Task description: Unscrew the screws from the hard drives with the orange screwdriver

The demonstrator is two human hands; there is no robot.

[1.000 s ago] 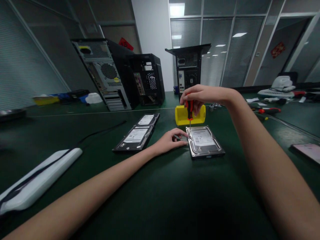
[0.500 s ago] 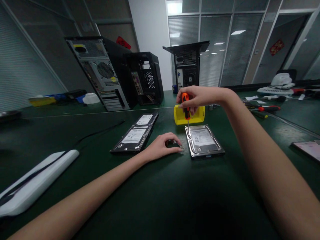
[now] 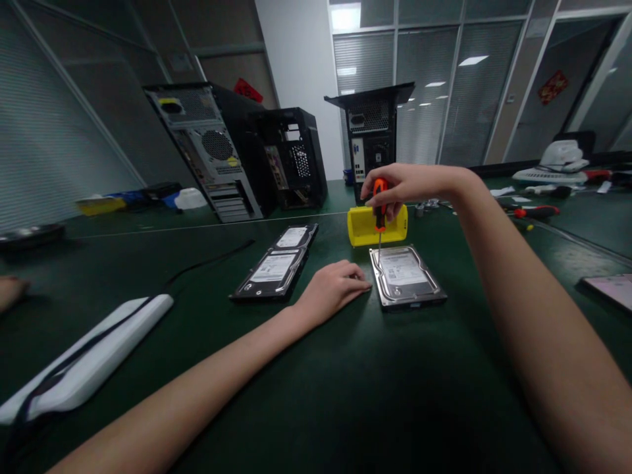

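A silver hard drive (image 3: 407,276) lies flat on the green table (image 3: 316,388), label up. My right hand (image 3: 399,184) is closed round an orange-handled screwdriver (image 3: 379,205), held upright with its tip down at the drive's far left corner. My left hand (image 3: 336,286) rests on the table just left of the drive, fingers curled and pressed together near its edge; whether they pinch anything is hidden. A yellow tray (image 3: 376,226) stands right behind the drive.
Two more hard drives (image 3: 276,266) lie end to end to the left. Three computer towers (image 3: 222,151) stand at the back. A white flat device with a black cable (image 3: 83,362) lies front left. Tools and a screwdriver (image 3: 536,212) clutter the far right.
My left hand has slid right, back against the drive's edge, with fingers more closed. The screwdriver tip has come down onto the drive's far left corner. The view shifted slightly.
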